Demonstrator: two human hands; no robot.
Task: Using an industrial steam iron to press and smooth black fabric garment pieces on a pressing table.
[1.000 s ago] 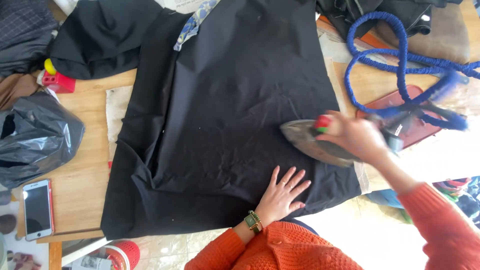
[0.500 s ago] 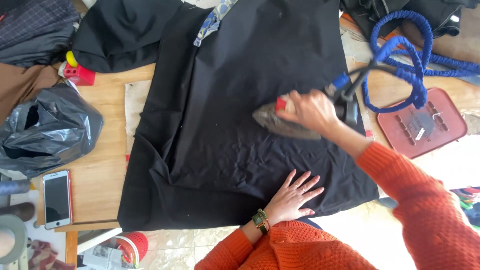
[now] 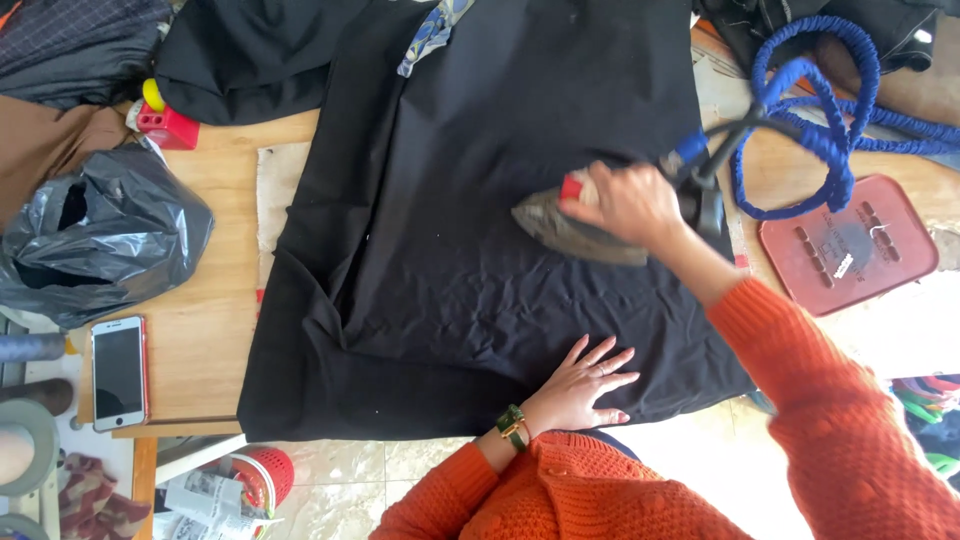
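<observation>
Gripping iron (image 3: 575, 228), right hand (image 3: 625, 205) atop black cloth (image 3: 480, 150).

Wooden table (image 3: 205, 330), pale tiled floor (image 3: 400, 462) below, bright daylight from the right

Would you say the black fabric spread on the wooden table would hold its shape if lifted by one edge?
Probably not: the black fabric shows soft creases and folds, so it likely drapes limply. It seems to need the left hand pressing it flat, suggesting it slides easily.

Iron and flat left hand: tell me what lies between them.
Head view: only wrinkled black cloth lies between the iron and the left hand.
</observation>
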